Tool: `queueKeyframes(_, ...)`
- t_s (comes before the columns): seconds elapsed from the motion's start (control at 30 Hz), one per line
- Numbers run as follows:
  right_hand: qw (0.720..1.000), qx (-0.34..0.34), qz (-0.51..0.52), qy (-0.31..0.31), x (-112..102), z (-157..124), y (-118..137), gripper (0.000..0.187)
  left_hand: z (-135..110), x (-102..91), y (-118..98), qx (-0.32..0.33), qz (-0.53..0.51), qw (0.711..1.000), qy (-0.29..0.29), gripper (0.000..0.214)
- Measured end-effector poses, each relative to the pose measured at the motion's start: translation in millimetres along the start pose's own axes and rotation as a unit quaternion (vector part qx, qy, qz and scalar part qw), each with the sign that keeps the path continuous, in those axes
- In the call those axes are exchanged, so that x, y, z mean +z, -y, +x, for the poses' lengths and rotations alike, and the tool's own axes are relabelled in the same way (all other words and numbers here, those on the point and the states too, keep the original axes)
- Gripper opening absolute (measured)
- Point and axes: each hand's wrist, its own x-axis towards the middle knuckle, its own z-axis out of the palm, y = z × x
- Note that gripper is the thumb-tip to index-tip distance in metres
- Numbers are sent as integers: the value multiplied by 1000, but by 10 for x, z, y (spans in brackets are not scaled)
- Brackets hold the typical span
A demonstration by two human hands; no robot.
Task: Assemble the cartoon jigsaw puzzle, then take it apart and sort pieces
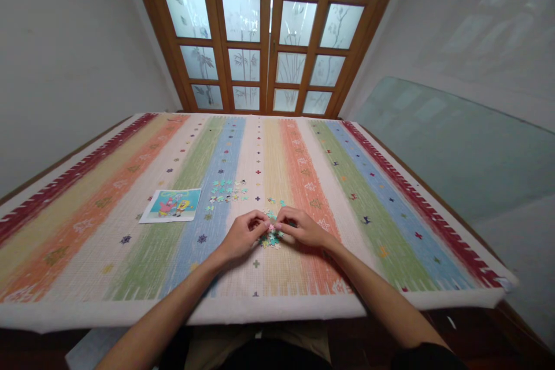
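Note:
Both hands meet over a small loose pile of jigsaw puzzle pieces [271, 239] near the table's front. My left hand [245, 233] has its thumb and fingers pinched together at the left of the pile. From the other side my right hand [303, 228] is pinched too, its fingertips close to the left ones. A pink puzzle piece [272, 228] shows between the fingertips; which hand grips it is hard to make out. Rows of teal puzzle pieces [228, 189] lie laid out to the left, beyond my left hand. Farther left is a picture card [171, 206] with cartoon figures.
A striped, patterned tablecloth [173, 266] covers the large table. A few more pieces [272, 201] lie just beyond my hands. At the far end stand wooden doors [265, 40] with frosted panes. A glass panel [455, 144] leans at the right wall.

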Motion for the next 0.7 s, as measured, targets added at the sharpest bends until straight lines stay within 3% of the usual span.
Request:
queueKeyframes(0.3,1000,6,-4,18,23,-13,-21,32,-39,45,-57,67,163,984,18,20)
queueKeyframes(0.43,999,-14,-5,30,5,-15,-23,25,-31,28,-16,85,257,963,-9,21)
queueKeyframes(0.57,999,-33,-15,19,-37,-16,-31,14,-33,-113,83,121,340,932,-31,18)
queueKeyframes(0.7,998,-33,-60,6,-77,-22,-36,15,-86,-397,176,148,415,895,-65,23)
